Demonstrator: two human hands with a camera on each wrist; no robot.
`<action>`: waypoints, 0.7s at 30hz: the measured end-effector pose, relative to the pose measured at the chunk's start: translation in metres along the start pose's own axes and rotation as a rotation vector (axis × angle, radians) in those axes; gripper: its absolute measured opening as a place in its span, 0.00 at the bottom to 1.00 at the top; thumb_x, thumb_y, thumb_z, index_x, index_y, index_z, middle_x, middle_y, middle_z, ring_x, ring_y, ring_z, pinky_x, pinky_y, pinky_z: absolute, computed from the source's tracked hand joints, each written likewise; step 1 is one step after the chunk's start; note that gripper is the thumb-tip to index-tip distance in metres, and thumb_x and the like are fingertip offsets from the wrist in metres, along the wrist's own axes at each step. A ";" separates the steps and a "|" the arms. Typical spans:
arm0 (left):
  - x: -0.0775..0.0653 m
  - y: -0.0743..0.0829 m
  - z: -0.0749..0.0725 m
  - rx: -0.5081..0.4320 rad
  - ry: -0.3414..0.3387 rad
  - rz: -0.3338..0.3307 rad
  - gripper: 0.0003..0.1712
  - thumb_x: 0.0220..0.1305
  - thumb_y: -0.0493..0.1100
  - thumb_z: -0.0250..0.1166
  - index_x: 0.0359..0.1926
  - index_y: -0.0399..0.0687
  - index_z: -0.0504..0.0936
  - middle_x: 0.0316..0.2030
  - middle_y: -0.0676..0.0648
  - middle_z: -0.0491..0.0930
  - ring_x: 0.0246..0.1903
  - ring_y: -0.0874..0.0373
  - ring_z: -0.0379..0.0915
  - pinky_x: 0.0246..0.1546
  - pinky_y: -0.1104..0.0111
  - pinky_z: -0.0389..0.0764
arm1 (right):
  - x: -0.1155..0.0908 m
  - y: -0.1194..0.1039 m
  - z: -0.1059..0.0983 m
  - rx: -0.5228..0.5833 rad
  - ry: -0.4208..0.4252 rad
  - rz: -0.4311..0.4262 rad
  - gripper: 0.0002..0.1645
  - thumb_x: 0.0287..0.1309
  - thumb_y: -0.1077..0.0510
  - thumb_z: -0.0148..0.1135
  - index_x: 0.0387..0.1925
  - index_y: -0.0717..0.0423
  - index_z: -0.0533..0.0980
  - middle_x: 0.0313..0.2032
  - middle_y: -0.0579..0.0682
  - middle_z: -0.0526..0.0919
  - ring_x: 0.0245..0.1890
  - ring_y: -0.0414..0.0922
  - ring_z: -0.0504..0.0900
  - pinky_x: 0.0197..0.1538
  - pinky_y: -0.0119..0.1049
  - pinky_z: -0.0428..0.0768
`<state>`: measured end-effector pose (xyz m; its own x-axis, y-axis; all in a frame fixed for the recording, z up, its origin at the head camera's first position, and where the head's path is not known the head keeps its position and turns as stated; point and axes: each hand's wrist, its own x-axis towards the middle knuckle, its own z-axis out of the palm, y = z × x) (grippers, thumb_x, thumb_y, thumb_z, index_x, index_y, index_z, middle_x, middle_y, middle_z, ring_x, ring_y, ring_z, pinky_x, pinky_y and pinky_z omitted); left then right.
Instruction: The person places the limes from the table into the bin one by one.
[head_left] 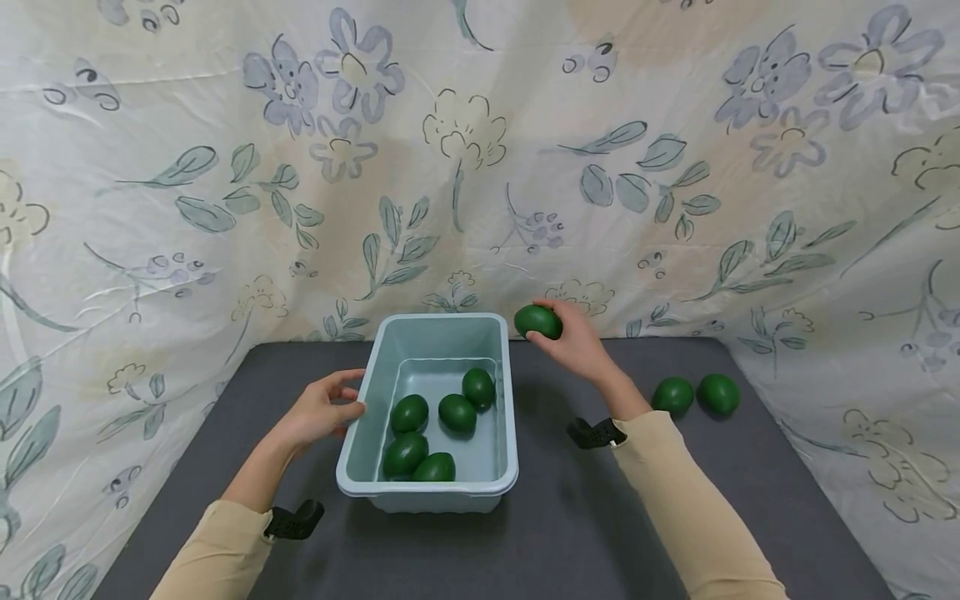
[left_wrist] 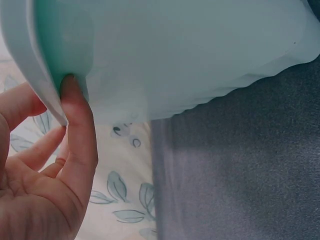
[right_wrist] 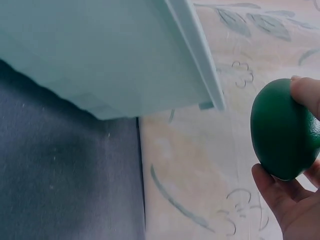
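From my left wrist view I see the left hand (left_wrist: 55, 192) pinching the bin (left_wrist: 175, 50) by its rim (left_wrist: 22, 45), grey cloth (left_wrist: 240, 160) and floral fabric (left_wrist: 132, 175) beyond.

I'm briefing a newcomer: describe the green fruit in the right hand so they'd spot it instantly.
On the dark table stands a pale blue tub. Just right of its far end, the right hand grips a green fruit. Only this one is in a hand.

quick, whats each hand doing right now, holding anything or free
Left hand: gripping the rim of the pale blue rectangular plastic bin.
Right hand: holding a glossy dark green oval fruit.
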<state>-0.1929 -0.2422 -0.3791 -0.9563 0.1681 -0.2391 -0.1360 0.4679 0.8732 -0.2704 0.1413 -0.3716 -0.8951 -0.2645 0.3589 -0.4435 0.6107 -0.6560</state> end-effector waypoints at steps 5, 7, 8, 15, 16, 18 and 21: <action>0.000 0.000 0.000 0.002 -0.001 0.013 0.36 0.61 0.38 0.59 0.68 0.46 0.57 0.48 0.36 0.69 0.39 0.52 0.75 0.34 0.58 0.81 | 0.007 -0.009 0.006 0.017 -0.012 -0.006 0.33 0.55 0.53 0.63 0.61 0.56 0.65 0.56 0.55 0.70 0.48 0.51 0.71 0.45 0.46 0.74; 0.000 -0.001 0.000 0.002 -0.002 0.016 0.36 0.61 0.38 0.59 0.68 0.46 0.57 0.48 0.36 0.69 0.39 0.52 0.75 0.34 0.58 0.81 | 0.010 -0.013 0.008 0.020 -0.019 -0.012 0.32 0.55 0.54 0.63 0.60 0.56 0.65 0.55 0.56 0.70 0.48 0.51 0.71 0.45 0.46 0.74; 0.000 0.000 0.000 0.002 -0.003 0.016 0.36 0.61 0.38 0.59 0.68 0.46 0.57 0.48 0.36 0.69 0.39 0.52 0.75 0.34 0.58 0.81 | 0.011 -0.015 0.009 0.024 -0.021 -0.015 0.32 0.55 0.54 0.63 0.60 0.57 0.66 0.55 0.56 0.70 0.48 0.51 0.71 0.45 0.46 0.74; 0.000 0.000 0.000 0.008 0.001 0.007 0.36 0.61 0.39 0.60 0.68 0.46 0.56 0.48 0.36 0.69 0.38 0.53 0.75 0.34 0.58 0.81 | 0.020 -0.028 0.018 0.040 -0.041 -0.051 0.32 0.55 0.55 0.63 0.60 0.59 0.66 0.54 0.57 0.71 0.49 0.51 0.70 0.45 0.46 0.73; 0.000 0.000 0.000 0.009 0.002 0.006 0.36 0.61 0.39 0.60 0.68 0.45 0.56 0.48 0.36 0.69 0.38 0.53 0.75 0.34 0.58 0.81 | 0.021 -0.031 0.019 0.038 -0.043 -0.057 0.32 0.55 0.55 0.63 0.60 0.59 0.66 0.55 0.57 0.71 0.49 0.51 0.70 0.45 0.46 0.73; 0.000 0.000 0.000 0.009 0.004 0.006 0.36 0.61 0.39 0.60 0.68 0.46 0.57 0.48 0.36 0.69 0.38 0.53 0.75 0.34 0.57 0.81 | 0.023 -0.035 0.021 0.038 -0.041 -0.075 0.32 0.54 0.55 0.64 0.59 0.60 0.67 0.54 0.56 0.71 0.50 0.51 0.70 0.45 0.46 0.73; 0.000 0.000 0.001 0.006 0.004 0.007 0.36 0.61 0.39 0.60 0.68 0.46 0.57 0.48 0.36 0.69 0.38 0.53 0.75 0.34 0.57 0.81 | 0.026 -0.042 0.025 0.044 -0.043 -0.092 0.32 0.54 0.54 0.64 0.59 0.59 0.67 0.54 0.56 0.72 0.49 0.51 0.71 0.45 0.45 0.74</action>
<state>-0.1925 -0.2418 -0.3792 -0.9582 0.1680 -0.2317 -0.1282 0.4721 0.8722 -0.2765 0.0905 -0.3512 -0.8512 -0.3505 0.3906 -0.5247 0.5494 -0.6503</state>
